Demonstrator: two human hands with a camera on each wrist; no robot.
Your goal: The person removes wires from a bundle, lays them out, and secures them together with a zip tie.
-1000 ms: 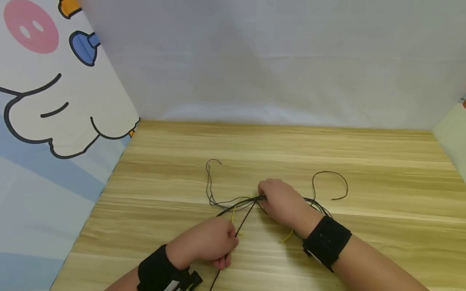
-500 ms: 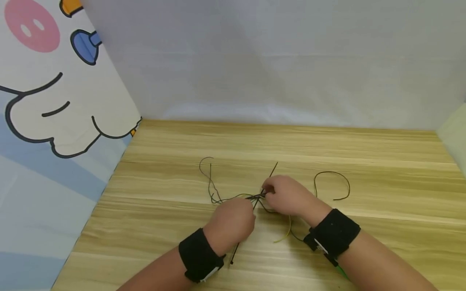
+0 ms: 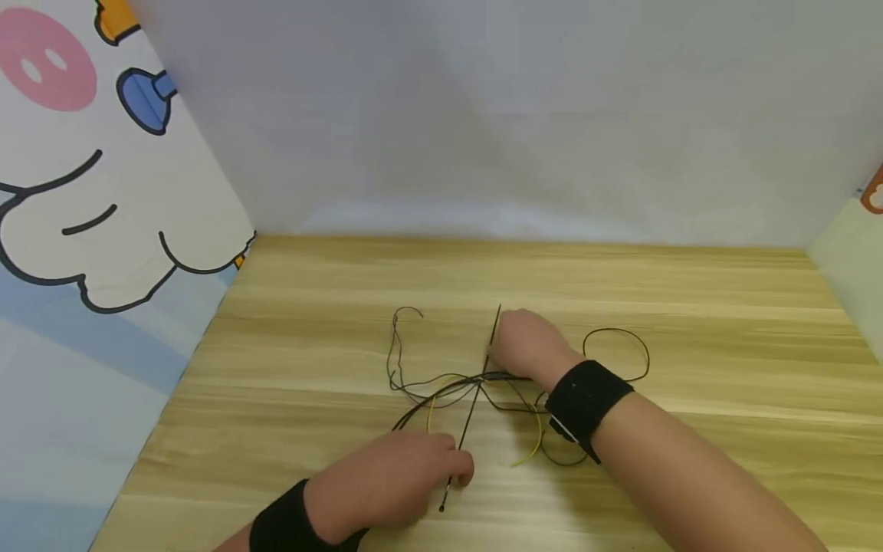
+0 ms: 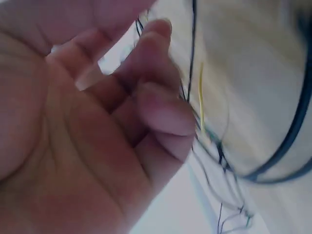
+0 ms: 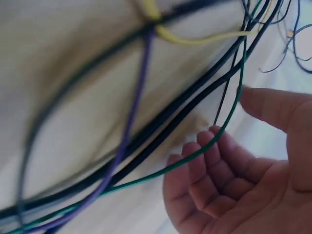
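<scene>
A thin black cable tie [image 3: 469, 418] runs under a bundle of black, green, purple and yellow wires [image 3: 476, 379] near the table's middle. Its small head points towards the person and its tip lies beyond the bundle. My left hand [image 3: 407, 471] is at the near end, fingers curled about the tie just short of its head. In the left wrist view those curled fingers [image 4: 165, 107] hide part of the strap. Beyond the bundle, my right hand [image 3: 527, 345] is beside the far part of the tie. The right wrist view shows its thumb apart from loosely bent fingers [image 5: 197, 163].
Loose wire ends curl out at the left [image 3: 395, 345] and form a loop [image 3: 647, 353] at the right. Yellow wire ends [image 3: 534, 448] lie near the hands. A pale wall [image 3: 510, 130] rises behind the wooden table [image 3: 310, 284], and a cartoon-printed panel [image 3: 138, 230] stands left.
The right hand has let go near the bundle and moved away from the person to the tie's tip. The left hand has drawn back towards the tie's head. The tie now stands steeper across the wires.
</scene>
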